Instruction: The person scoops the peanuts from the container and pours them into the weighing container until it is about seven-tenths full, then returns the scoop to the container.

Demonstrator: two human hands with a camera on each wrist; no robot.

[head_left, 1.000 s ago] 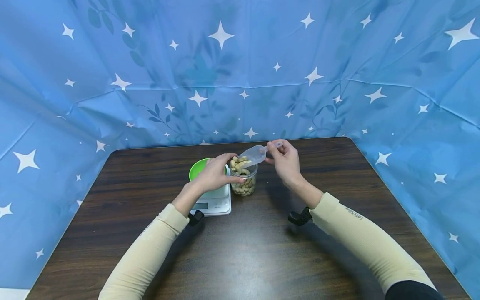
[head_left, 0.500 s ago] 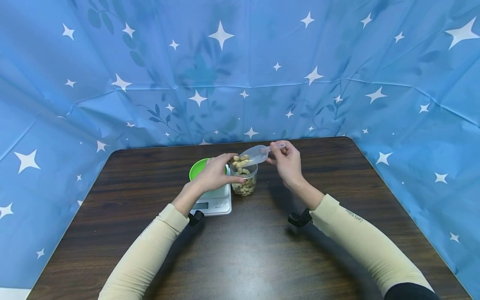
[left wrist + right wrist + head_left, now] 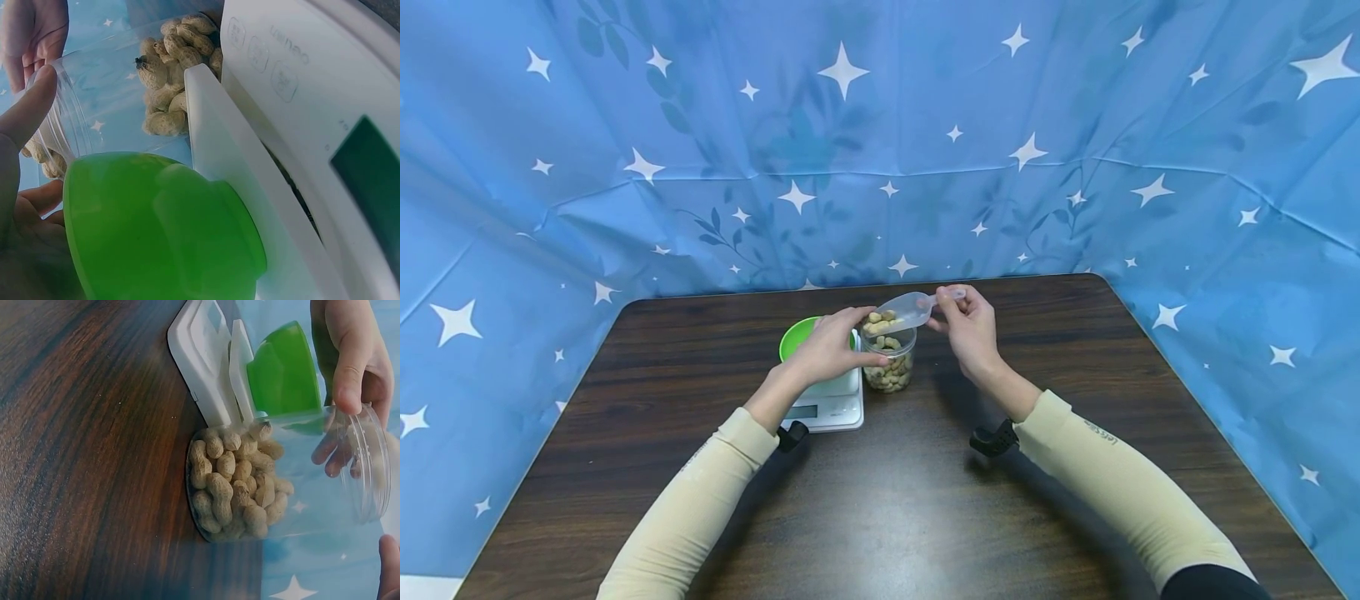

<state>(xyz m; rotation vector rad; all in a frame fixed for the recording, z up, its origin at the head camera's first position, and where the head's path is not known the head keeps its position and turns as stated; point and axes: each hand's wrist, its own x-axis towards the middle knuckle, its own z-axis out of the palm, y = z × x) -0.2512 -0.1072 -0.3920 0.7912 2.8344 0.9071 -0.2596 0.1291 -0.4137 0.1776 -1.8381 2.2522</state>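
Note:
A clear jar [image 3: 898, 372] partly filled with peanuts [image 3: 240, 487] stands on the table, its rim gripped between the thumb and fingers of my left hand [image 3: 829, 348]. My right hand [image 3: 973, 329] pinches the handle of a translucent scoop [image 3: 910, 311], tilted over the jar mouth with several peanuts [image 3: 881, 320] in it. Left of the jar and partly under my left hand is a white kitchen scale [image 3: 838, 411], touching or very near it. A green bowl [image 3: 156, 231] sits on the scale's platform; its inside is hidden in the wrist views.
The dark wooden table [image 3: 880, 508] reaches back to a blue curtain [image 3: 850, 133] with white stars. Black wrist devices [image 3: 994, 439] hang under both forearms, near the tabletop.
The scoop and my right hand have shifted slightly, first right and then back left, the scoop staying over the jar mouth. My left hand has kept its place on the jar.

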